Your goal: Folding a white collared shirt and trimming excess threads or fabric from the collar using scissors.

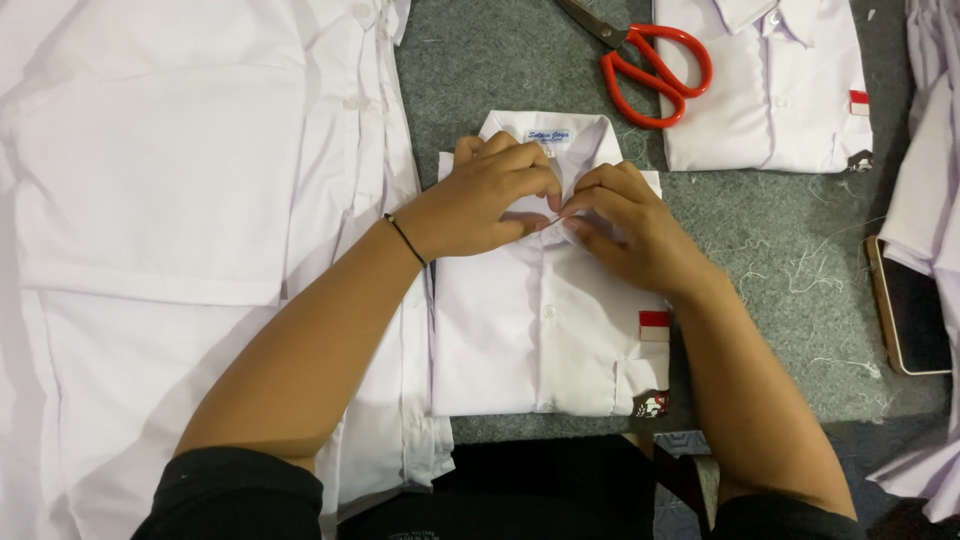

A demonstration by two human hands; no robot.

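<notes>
A folded white shirt (pixel 540 330) lies on the grey felt table (pixel 790 250) right in front of me, collar away from me. A small red and white patch sits on its chest pocket. My left hand (pixel 490 195) and my right hand (pixel 620 225) meet at the shirt's collar, just below the neck label. The fingertips of both pinch the cloth at the top button. A thin black band circles my left wrist.
Unfolded white shirts (pixel 180 200) cover the table's left side. Red-handled scissors (pixel 650 65) lie at the back, beside another folded white shirt (pixel 765 85). A phone (pixel 905 310) rests at the right edge, with more white cloth (pixel 935 200) above it.
</notes>
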